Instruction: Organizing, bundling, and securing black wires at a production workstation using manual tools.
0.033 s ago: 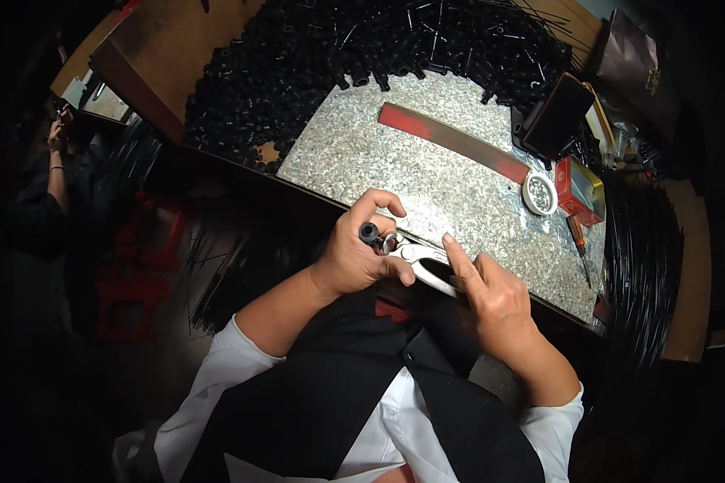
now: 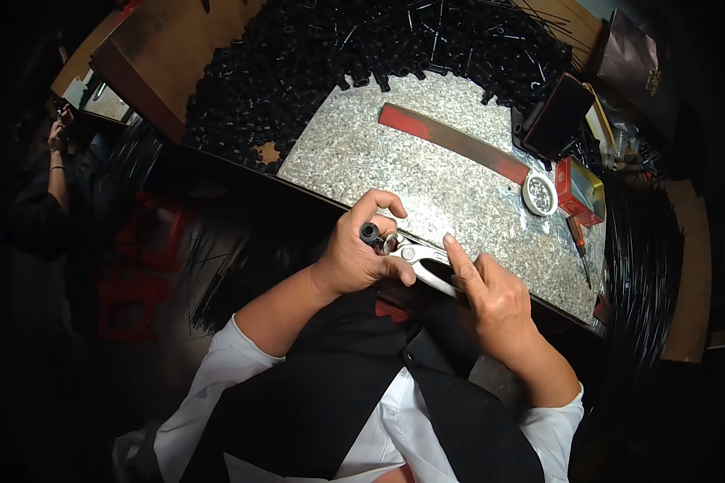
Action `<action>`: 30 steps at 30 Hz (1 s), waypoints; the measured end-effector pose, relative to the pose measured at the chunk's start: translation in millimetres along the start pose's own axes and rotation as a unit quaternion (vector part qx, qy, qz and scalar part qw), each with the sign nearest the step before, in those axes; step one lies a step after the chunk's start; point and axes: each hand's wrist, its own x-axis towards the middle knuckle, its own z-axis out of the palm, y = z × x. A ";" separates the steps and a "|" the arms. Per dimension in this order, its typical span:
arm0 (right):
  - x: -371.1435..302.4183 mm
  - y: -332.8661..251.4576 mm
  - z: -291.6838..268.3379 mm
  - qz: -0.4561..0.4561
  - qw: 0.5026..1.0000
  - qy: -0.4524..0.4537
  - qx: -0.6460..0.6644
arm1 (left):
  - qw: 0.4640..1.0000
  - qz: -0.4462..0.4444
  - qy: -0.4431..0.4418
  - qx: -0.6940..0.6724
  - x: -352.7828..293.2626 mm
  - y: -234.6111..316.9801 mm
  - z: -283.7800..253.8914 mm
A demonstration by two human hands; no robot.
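Just off the worktable's front edge, my left hand (image 2: 348, 259) is closed round a short black tube fitting (image 2: 369, 233), its round end facing up. A shiny metal ring (image 2: 390, 243) sits beside the tube's end, at the jaws of silver pliers (image 2: 428, 272). Whether the jaws grip the ring, I cannot tell. My right hand (image 2: 499, 302) is closed on the pliers' handles, with its index finger stretched out along them. The handle ends are hidden in the palm.
A large heap of black tube fittings (image 2: 314, 56) covers the table's back. On the speckled tabletop (image 2: 338, 145) lie a red-brown bar (image 2: 453, 142), a white bowl of small metal pieces (image 2: 540, 194), a red box (image 2: 580, 191) and an orange-handled screwdriver (image 2: 578, 235). Another person's hand (image 2: 58, 133) shows far left.
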 end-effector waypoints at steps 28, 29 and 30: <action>2.3 6.9 -1.5 0.009 0.998 0.012 -0.054 | 0.993 0.087 0.072 0.044 2.6 -10.4 19.4; 3.3 7.8 -2.0 -0.008 0.998 0.029 -0.063 | 0.992 0.100 0.063 0.036 3.5 -10.2 18.0; 3.6 8.4 -3.2 -0.027 0.996 0.049 -0.073 | 0.992 0.099 0.062 0.039 3.1 -9.5 16.4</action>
